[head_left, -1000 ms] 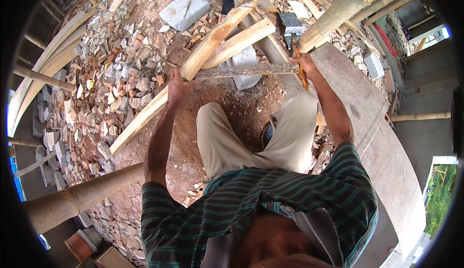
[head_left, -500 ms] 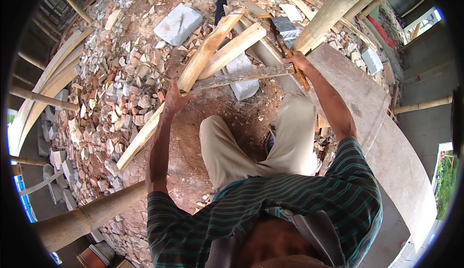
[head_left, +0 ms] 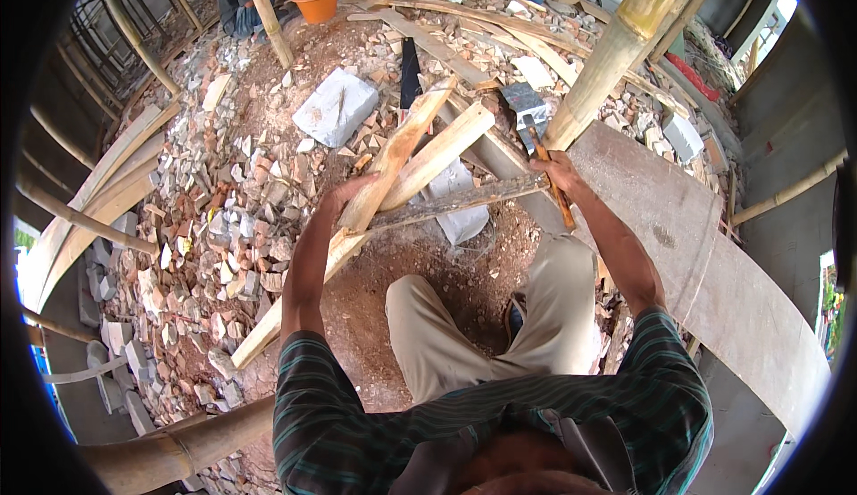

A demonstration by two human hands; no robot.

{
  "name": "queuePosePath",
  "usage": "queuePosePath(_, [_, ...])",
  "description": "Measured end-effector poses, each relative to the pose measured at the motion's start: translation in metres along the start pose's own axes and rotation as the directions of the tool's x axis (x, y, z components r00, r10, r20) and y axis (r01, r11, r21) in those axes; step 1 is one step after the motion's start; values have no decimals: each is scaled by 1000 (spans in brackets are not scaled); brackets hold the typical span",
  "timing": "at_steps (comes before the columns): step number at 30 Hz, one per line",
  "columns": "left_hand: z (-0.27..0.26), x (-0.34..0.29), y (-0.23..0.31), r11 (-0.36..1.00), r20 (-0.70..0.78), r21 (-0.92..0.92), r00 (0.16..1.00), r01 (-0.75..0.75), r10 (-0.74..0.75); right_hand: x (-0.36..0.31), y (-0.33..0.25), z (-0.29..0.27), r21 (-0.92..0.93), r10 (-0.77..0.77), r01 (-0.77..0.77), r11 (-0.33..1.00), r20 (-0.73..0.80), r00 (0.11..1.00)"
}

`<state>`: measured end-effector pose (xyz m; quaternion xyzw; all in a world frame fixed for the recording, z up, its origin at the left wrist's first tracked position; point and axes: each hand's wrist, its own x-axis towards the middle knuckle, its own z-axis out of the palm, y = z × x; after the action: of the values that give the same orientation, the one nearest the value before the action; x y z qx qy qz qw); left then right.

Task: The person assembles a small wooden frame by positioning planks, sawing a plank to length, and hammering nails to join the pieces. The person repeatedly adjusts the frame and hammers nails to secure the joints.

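Note:
My left hand [head_left: 351,191] is closed on the left edge of a short pale wooden board [head_left: 398,154], its fingers partly hidden. My right hand [head_left: 555,172] grips a wooden-handled tool [head_left: 563,205] with a dark metal end; its exact kind is unclear. A weathered grey batten [head_left: 464,202] spans between the two hands, its right end against my right hand. Another pale board [head_left: 442,151] lies slantwise beside the short one. Under the batten sits a whitish block [head_left: 462,220], and a long pale strip of wood [head_left: 259,334] runs down to the left.
Broken brick rubble [head_left: 241,254] covers the ground. A white block [head_left: 336,108], a black handsaw [head_left: 410,71] and a grey block [head_left: 527,102] lie ahead. A bamboo post [head_left: 594,75] and a large sheet [head_left: 696,236] stand right. Two people work beyond, near an orange basin [head_left: 316,1].
My left hand has shifted from the batten's left end up to the short board's edge. The view has tilted up, bringing the basin and people into sight. My right hand keeps its grip.

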<state>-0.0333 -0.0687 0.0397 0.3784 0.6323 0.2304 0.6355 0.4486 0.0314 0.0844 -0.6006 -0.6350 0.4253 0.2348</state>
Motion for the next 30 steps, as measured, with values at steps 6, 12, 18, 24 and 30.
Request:
queuePosePath(6, [-2,-29,10,962,-20,161,974,-220,226,-7,-32,2,124,-52,62,990,-82,995])
queuePosePath(12, [-38,-147,59,900,-478,-274,860,-340,179,6,-186,-21,106,-246,250,962,-55,968])
queuePosePath(18, [-71,-277,147,560,-567,-75,497,-825,657,-41,-325,-31,-181,-782,770,611,-289,552])
queuePosePath(24, [-83,-356,226,194,-720,246,-45,-950,692,-137,-296,25,526,-744,686,503,-141,653])
queuePosePath(30, [-83,-390,294,-35,-833,219,-206,-975,514,-137,-248,80,561,-703,485,670,272,657])
